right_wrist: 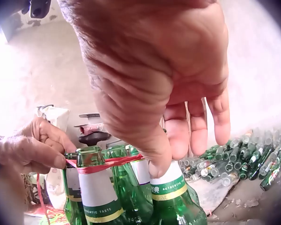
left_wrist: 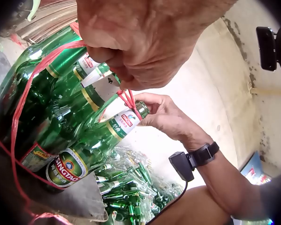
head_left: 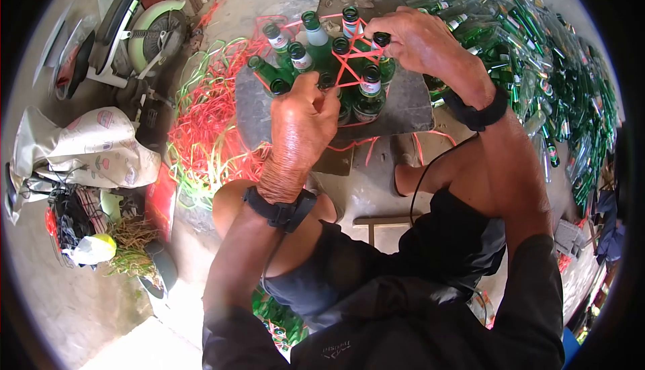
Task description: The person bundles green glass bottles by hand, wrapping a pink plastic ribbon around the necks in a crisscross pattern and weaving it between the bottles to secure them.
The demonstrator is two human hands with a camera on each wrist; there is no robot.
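Note:
A cluster of green beer bottles (head_left: 316, 34) stands upright on a dark slab (head_left: 410, 111), with red plastic strapping (head_left: 346, 71) crisscrossed around the necks. My left hand (head_left: 306, 111) is curled at the near left of the cluster and grips the strapping, which runs into the fist (left_wrist: 136, 42) in the left wrist view. At the far right corner, my right hand (head_left: 420, 37) holds a bottle by its neck (right_wrist: 167, 180), thumb on the near side and fingers behind. Strapping loops round that neck. A second strand (left_wrist: 18, 117) circles the bottles lower down.
Tangled red and green strapping (head_left: 215, 121) lies left of the slab. A large heap of bottles (head_left: 524, 54) covers the floor at right. On the left stand a scooter (head_left: 127, 41) and a printed sack (head_left: 101, 145). Beneath the knees is a low wooden piece (head_left: 383, 222).

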